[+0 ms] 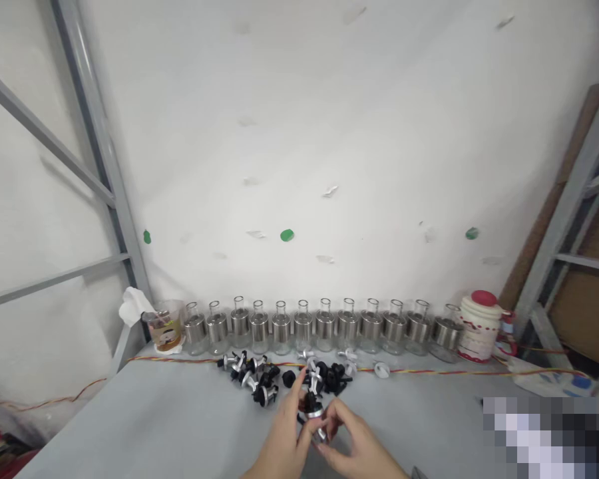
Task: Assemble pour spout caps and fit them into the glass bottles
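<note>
Near the front middle of the grey table, my left hand [290,429] is closed around a black-and-silver bottle pourer [313,407], its index finger stretched upward. My right hand [352,436] pinches the lower silver end of the same pourer from the right. Fingers cover part of that end. Just beyond my hands lies a pile of black-and-silver pourers [265,396]. Dark parts [335,378] are heaped to the right of it, and a round black piece [289,378] sits between the two groups.
Several glass bottles [281,328] with metal sleeves line the wall. A patterned cup [166,330] stands left of them, a cream jar with a red lid [479,327] right. A twisted red-yellow cord [194,360] crosses the table [130,406]. Metal frame posts [122,233] flank it.
</note>
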`<state>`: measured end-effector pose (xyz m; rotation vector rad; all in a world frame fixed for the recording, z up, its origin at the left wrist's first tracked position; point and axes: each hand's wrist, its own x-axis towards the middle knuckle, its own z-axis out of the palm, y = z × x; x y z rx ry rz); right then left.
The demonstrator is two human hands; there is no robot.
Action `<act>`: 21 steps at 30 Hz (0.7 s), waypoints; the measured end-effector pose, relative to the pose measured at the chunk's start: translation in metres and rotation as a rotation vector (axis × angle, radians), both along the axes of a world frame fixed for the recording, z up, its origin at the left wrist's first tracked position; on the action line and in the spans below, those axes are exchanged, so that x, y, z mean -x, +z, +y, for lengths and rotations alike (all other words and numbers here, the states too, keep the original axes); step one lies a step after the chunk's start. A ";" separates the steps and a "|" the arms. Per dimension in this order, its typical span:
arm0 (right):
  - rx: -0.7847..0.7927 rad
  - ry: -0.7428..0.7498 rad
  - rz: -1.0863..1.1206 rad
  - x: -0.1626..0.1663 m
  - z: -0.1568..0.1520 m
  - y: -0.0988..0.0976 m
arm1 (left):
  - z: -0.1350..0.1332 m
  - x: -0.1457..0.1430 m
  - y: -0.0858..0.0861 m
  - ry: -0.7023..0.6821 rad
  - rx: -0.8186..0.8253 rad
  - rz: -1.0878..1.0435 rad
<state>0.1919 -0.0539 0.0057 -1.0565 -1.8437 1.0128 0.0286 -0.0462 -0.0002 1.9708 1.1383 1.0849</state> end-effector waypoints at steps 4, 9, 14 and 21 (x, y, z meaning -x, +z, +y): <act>-0.115 -0.100 -0.319 -0.004 -0.005 0.012 | 0.000 0.000 0.002 -0.047 -0.048 0.122; -0.199 -0.058 -0.461 0.001 -0.003 0.008 | 0.000 -0.001 -0.001 -0.020 -0.096 0.195; -0.407 -0.087 -0.570 0.000 0.001 -0.001 | 0.002 -0.001 -0.008 -0.024 -0.100 0.244; -0.461 -0.103 -0.610 -0.001 -0.002 0.001 | -0.002 -0.002 0.010 0.011 -0.200 0.467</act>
